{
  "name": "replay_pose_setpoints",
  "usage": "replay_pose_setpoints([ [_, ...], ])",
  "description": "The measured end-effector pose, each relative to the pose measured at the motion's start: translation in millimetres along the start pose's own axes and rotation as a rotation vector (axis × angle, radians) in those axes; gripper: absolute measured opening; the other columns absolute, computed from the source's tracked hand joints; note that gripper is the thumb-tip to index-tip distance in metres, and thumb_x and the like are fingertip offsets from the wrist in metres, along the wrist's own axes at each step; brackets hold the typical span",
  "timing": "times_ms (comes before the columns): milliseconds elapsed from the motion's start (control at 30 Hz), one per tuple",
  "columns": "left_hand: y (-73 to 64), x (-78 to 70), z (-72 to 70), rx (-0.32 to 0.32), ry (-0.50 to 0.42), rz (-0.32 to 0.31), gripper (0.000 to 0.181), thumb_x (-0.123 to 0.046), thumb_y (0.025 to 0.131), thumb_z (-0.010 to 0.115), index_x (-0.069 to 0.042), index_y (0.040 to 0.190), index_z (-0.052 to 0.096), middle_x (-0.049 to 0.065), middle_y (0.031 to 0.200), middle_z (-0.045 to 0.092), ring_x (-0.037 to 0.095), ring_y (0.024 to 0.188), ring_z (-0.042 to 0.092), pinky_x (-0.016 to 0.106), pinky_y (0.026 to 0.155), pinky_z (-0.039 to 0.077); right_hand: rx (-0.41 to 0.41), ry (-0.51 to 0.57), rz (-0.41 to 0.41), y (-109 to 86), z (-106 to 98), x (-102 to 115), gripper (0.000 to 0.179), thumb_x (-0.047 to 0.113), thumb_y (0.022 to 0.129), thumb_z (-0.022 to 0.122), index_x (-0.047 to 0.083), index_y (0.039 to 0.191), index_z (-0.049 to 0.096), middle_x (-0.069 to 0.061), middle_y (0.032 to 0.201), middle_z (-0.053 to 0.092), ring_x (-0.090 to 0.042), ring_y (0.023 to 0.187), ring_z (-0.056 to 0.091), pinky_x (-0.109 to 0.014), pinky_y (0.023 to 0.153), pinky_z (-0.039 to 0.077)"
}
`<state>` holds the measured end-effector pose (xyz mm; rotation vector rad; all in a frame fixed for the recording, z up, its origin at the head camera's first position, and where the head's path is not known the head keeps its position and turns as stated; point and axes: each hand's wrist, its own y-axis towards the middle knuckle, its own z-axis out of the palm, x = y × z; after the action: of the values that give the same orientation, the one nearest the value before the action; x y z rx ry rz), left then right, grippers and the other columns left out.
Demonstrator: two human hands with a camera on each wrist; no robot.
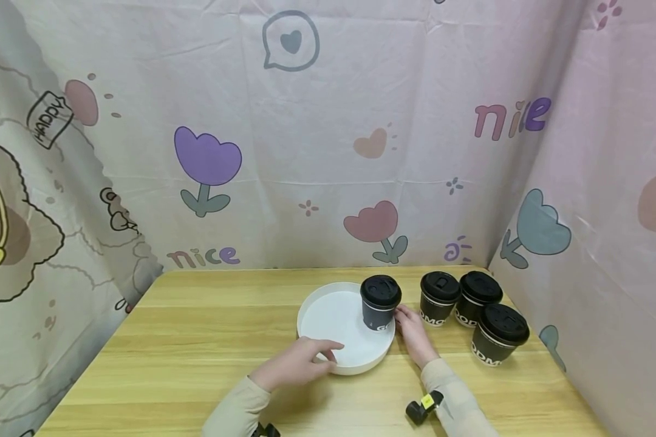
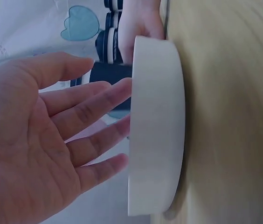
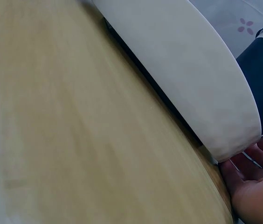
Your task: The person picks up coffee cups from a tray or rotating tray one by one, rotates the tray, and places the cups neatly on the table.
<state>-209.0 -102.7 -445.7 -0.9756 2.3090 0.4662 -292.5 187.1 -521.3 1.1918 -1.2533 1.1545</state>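
A round white tray [image 1: 336,325] with a low rim lies on the wooden table. Standing on its right part is a black paper cup [image 1: 379,318] with a black lid. My left hand [image 1: 300,363] is at the tray's front-left rim, palm inward and fingers loosely spread. In the left wrist view, the fingertips [image 2: 122,88] reach the rim without curling round it. On the other side, my right hand [image 1: 413,335] holds the tray's right rim beside the cup. The right wrist view shows bent fingers [image 3: 231,179] against the rim's lower edge; the rest are partly out of frame.
Three more lidded black cups stand right of the tray: one at the back [image 1: 439,297], one beside it [image 1: 477,297], and one nearer the front [image 1: 499,334]. A printed curtain [image 1: 306,152] hangs behind the table [image 1: 197,328] and along both sides.
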Motion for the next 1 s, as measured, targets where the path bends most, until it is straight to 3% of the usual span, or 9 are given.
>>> replay_pose_setpoints([
  [133,-1.3,2.7,-3.0,-0.007,0.007,-0.028,0.039,-0.014,0.101,0.067,0.002,0.137,0.069,0.01,0.103,0.079,0.003,0.082,0.066,0.02,0.077,0.055,0.003,0.013,0.001,0.2,0.5,0.0,0.045,0.007,0.111,0.036,-0.022,0.144,0.05,-0.032,0.143,0.058,-0.001,0.108,0.06,-0.011,0.089,0.051],
  [267,1.2,-2.0,0.8,-0.018,0.036,-0.016,0.04,-0.015,0.101,0.067,0.001,0.137,0.069,0.011,0.108,0.08,0.01,0.092,0.071,0.026,0.085,0.059,0.004,0.022,0.0,0.4,1.0,-0.2,0.046,0.006,0.111,0.037,-0.022,0.146,0.048,-0.033,0.145,0.057,0.003,0.104,0.059,-0.01,0.088,0.051],
  [433,13.3,-13.7,18.2,-0.035,0.097,0.019,0.041,-0.015,0.101,0.067,0.0,0.139,0.068,0.014,0.123,0.079,0.028,0.118,0.073,0.038,0.106,0.059,-0.001,0.026,-0.001,1.7,0.6,-1.5,0.046,0.006,0.112,0.037,-0.022,0.147,0.047,-0.036,0.147,0.054,0.002,0.104,0.059,-0.01,0.088,0.051],
  [600,32.3,-26.6,38.7,-0.027,0.156,0.033,0.045,-0.014,0.098,0.068,0.0,0.14,0.067,0.014,0.131,0.077,0.026,0.127,0.071,0.034,0.112,0.056,-0.011,0.034,-0.004,2.9,0.2,-1.8,0.046,0.006,0.111,0.038,-0.022,0.146,0.048,-0.035,0.145,0.056,0.004,0.102,0.059,-0.01,0.088,0.051],
  [800,45.9,-39.3,57.9,-0.064,0.227,0.03,0.043,-0.008,0.094,0.074,-0.001,0.136,0.071,0.012,0.127,0.079,0.021,0.119,0.074,0.028,0.104,0.06,-0.011,0.034,0.003,1.4,0.3,-1.1,0.046,0.005,0.11,0.038,-0.021,0.147,0.048,-0.036,0.147,0.055,0.002,0.104,0.06,-0.01,0.089,0.051],
  [1000,49.1,-36.4,65.7,-0.189,0.253,0.054,0.036,0.008,0.088,0.07,-0.002,0.122,0.079,0.008,0.108,0.083,0.015,0.1,0.078,0.023,0.09,0.063,-0.002,0.045,-0.003,0.8,0.1,-1.0,0.049,0.005,0.11,0.038,-0.022,0.15,0.043,-0.038,0.152,0.051,0.005,0.103,0.059,-0.01,0.089,0.051],
])
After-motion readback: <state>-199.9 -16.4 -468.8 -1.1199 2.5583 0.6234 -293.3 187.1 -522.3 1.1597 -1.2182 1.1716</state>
